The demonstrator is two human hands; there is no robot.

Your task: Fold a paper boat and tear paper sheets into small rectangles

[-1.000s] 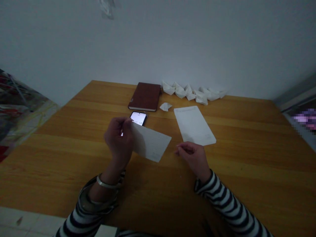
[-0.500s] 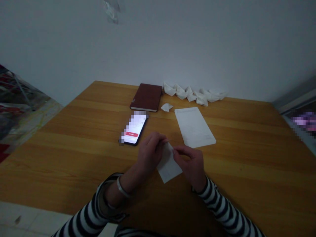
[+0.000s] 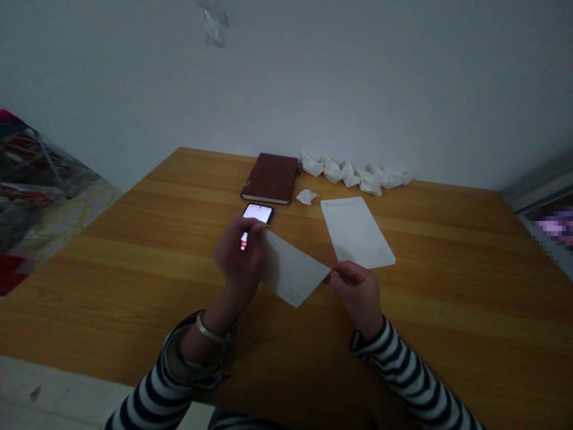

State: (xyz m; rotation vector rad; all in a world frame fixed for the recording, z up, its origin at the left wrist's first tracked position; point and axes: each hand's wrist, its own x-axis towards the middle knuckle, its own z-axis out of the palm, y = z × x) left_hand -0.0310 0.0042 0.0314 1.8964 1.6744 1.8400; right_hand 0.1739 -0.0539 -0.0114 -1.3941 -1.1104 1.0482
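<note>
- Pinching a rectangular sheet of white paper (image 3: pixel 292 270) by one corner over the table, your right hand (image 3: pixel 355 292) has its fingertips pressed together.
- Gripping the sheet's opposite edge, your left hand (image 3: pixel 239 258) curls closed just above a glowing smartphone (image 3: pixel 257 213).
- Beyond lie a flat paper sheet (image 3: pixel 357 232), a small folded paper piece (image 3: pixel 307 196), a brown leather-covered notebook (image 3: pixel 270 178) and a row of creased paper boats (image 3: pixel 358 173), all on a grained wooden table (image 3: pixel 134 286).

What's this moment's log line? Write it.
left hand | holds white paper sheet | right hand | pinches its corner | nearby smartphone, paper boats
</note>
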